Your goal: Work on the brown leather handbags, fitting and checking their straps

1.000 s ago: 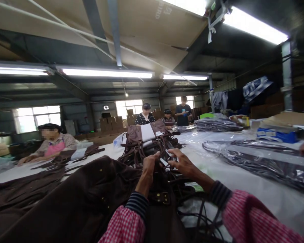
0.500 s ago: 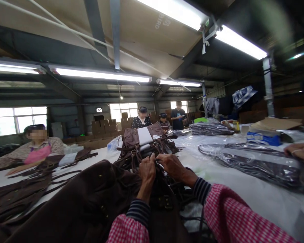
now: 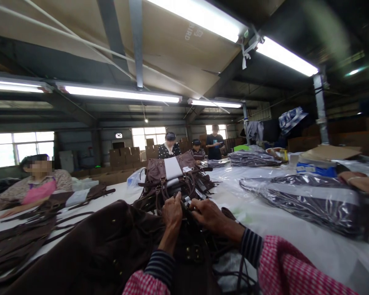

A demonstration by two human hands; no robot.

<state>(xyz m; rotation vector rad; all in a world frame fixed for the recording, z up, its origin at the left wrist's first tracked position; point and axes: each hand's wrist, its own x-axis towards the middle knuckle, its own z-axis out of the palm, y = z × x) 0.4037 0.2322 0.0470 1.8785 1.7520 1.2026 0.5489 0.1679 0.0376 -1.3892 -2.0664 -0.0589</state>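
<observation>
A large dark brown bag [image 3: 89, 241] lies across the table in front of me, with straps and brass-coloured buckles on its near side. My left hand [image 3: 172, 211] is closed in a pinch on a dark strap at the bag's upper edge. Close beside it, to the right, my right hand [image 3: 207, 215] has its fingers bent and pinched on the same dark strapping. A small pale piece shows between the hands; its kind is unclear. Just beyond my fingers sits a pile of brown bags [image 3: 155, 170], the top one wrapped with a white paper band [image 3: 172, 168].
Plastic-wrapped bags [image 3: 307, 196] lie on the right, near another person's hand [image 3: 356, 180]. More brown bags [image 3: 21, 229] spread over the left, where a co-worker in a pink apron [image 3: 39, 191] sits. A blue box [image 3: 316, 169] and cardboard stand at the back right.
My hands have moved slightly apart and lower, and the right one has turned. The person's hand at far right has shifted at the plastic-wrapped bags. The view has tilted slightly.
</observation>
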